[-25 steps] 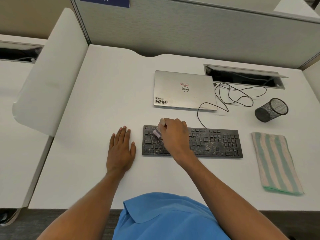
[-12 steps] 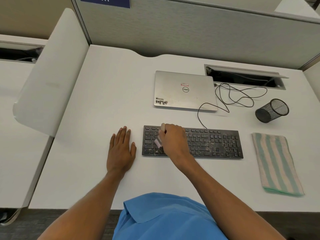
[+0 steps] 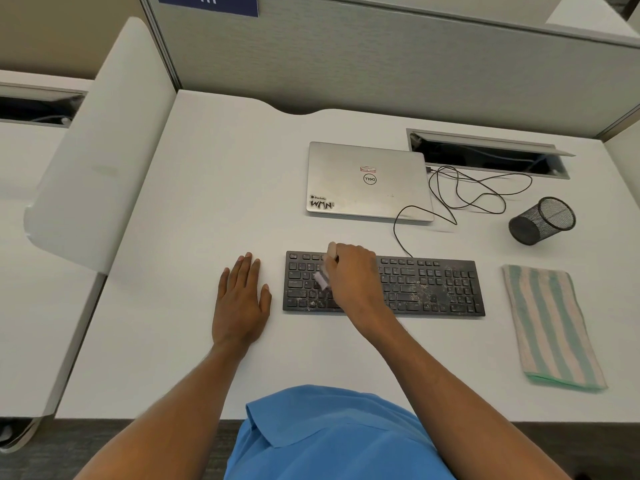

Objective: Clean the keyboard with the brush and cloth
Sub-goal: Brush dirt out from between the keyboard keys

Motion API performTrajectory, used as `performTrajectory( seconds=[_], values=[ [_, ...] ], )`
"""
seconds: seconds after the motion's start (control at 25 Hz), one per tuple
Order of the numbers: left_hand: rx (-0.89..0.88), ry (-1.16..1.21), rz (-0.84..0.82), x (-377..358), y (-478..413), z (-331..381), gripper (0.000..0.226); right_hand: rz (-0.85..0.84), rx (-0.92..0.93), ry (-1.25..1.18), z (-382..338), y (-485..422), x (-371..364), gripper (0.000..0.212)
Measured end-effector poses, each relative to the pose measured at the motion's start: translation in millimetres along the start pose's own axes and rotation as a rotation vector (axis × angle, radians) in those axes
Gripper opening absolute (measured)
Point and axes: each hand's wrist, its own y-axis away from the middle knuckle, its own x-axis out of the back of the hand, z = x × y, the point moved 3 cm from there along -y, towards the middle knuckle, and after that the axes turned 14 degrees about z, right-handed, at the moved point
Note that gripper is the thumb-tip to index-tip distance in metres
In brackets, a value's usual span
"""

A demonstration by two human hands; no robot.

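A black keyboard (image 3: 429, 289) speckled with pale dust lies on the white desk (image 3: 207, 202). My right hand (image 3: 353, 275) grips a small pale brush (image 3: 322, 278) over the keyboard's left half, bristles down on the keys, handle tip sticking up past the top row. My left hand (image 3: 240, 299) rests flat on the desk just left of the keyboard, fingers straight. A folded cloth (image 3: 550, 327) with green and cream stripes lies to the right of the keyboard.
A closed silver laptop (image 3: 367, 181) sits behind the keyboard, with a black cable (image 3: 478, 192) looping to its right. A black mesh pen cup (image 3: 542, 220) lies tipped over at the right. An open cable hatch (image 3: 488, 154) is at the back right. Grey partitions enclose the desk.
My right hand has swept the brush back and forth over the keyboard's left keys, dipping toward the front row and returning to the middle rows. My left hand has stayed put.
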Motion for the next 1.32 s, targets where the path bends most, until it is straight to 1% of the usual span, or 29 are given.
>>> performTrajectory(
  seconds=[0.12,0.2,0.32,0.48,0.56,0.64,0.76,0.84,0.92,1.0,1.08,1.12,1.24,1.32],
  values=[
    [0.001,-0.005,0.001,0.6,-0.5,-0.4,0.065,0.093,0.033,0.09,0.4,-9.1,7.0,0.034],
    [0.001,-0.005,-0.002,0.1,0.9,0.0,0.065,0.107,0.036,0.049,-4.0,-7.7,5.0,0.034],
    [0.002,-0.004,0.0,0.2,0.6,-0.3,0.065,0.087,0.014,-0.038,-3.2,-2.8,-6.0,0.035],
    [0.005,0.002,0.001,1.0,0.4,-0.1,0.065,0.016,0.008,-0.012,-0.7,1.6,-11.9,0.044],
    [0.006,0.004,0.0,1.5,0.5,1.0,0.065,-0.005,-0.002,-0.04,-1.3,-1.0,-7.4,0.037],
    [0.006,0.004,-0.001,1.8,0.3,1.5,0.065,0.053,-0.023,-0.083,-1.8,-5.6,-0.6,0.033],
    [0.005,-0.001,-0.005,1.4,0.5,0.8,0.065,0.113,-0.041,-0.107,-3.0,-7.2,-0.2,0.04],
    [0.005,0.001,-0.006,1.5,0.4,0.8,0.065,0.092,-0.043,-0.117,-1.1,-3.5,-6.8,0.043],
    [0.004,0.001,-0.003,1.9,0.3,1.0,0.065,0.053,-0.031,-0.065,3.2,0.6,-11.7,0.043],
    [0.004,0.002,0.0,2.5,0.5,1.2,0.065,0.019,-0.017,-0.022,4.8,3.4,-9.3,0.038],
    [0.005,0.006,0.0,2.5,0.9,1.8,0.065,-0.031,-0.048,-0.049,6.6,2.5,-1.3,0.032],
    [0.004,0.007,0.0,2.5,0.7,2.0,0.065,-0.029,-0.057,-0.07,7.5,1.0,3.0,0.031],
    [0.004,0.005,0.005,2.5,0.0,1.3,0.065,0.084,-0.081,-0.159,11.0,-5.0,5.4,0.034],
    [0.006,0.004,0.002,2.0,0.8,0.5,0.065,0.115,-0.082,-0.175,10.1,-5.8,2.1,0.038]
  ],
)
